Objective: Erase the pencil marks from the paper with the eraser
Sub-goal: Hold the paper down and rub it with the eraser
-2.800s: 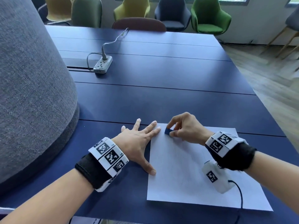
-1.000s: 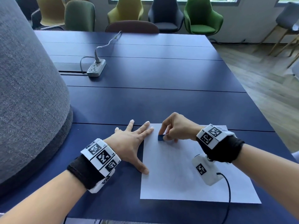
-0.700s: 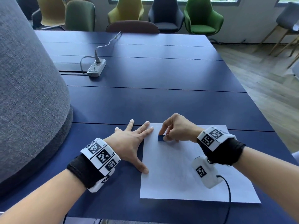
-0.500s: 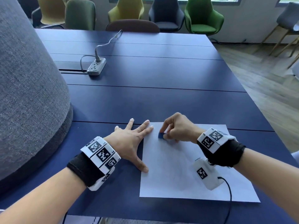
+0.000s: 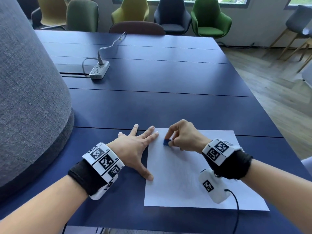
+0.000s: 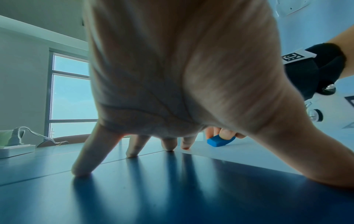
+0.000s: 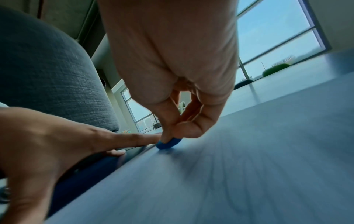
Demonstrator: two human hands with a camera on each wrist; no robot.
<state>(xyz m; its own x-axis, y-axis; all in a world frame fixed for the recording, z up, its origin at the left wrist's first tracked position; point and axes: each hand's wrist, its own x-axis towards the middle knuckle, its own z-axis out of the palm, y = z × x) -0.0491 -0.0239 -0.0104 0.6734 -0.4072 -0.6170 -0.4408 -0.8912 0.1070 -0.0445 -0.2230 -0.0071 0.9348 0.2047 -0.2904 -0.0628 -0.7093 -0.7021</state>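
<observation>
A white sheet of paper (image 5: 194, 179) lies on the dark blue table (image 5: 152, 105) in front of me. My right hand (image 5: 184, 135) pinches a small blue eraser (image 5: 167, 142) and holds it down on the paper near its far left corner; the eraser (image 6: 220, 141) also shows in the left wrist view and, as a blue edge under the fingertips, the eraser (image 7: 168, 144) shows in the right wrist view. My left hand (image 5: 135, 147) lies flat with fingers spread, the thumb and two fingertips on the paper's left edge. Faint pencil marks (image 5: 187, 184) show low on the sheet.
A grey fabric chair back (image 5: 28, 98) rises close on the left. A white power strip (image 5: 99, 70) with its cable lies further back on the table. Several coloured chairs stand beyond the far edge. The table's right edge drops to a wooden floor (image 5: 276, 92).
The right hand has made small rubbing strokes with the eraser at the paper's far left corner. The left hand has stayed flat on the paper's edge. The head view shifted slightly.
</observation>
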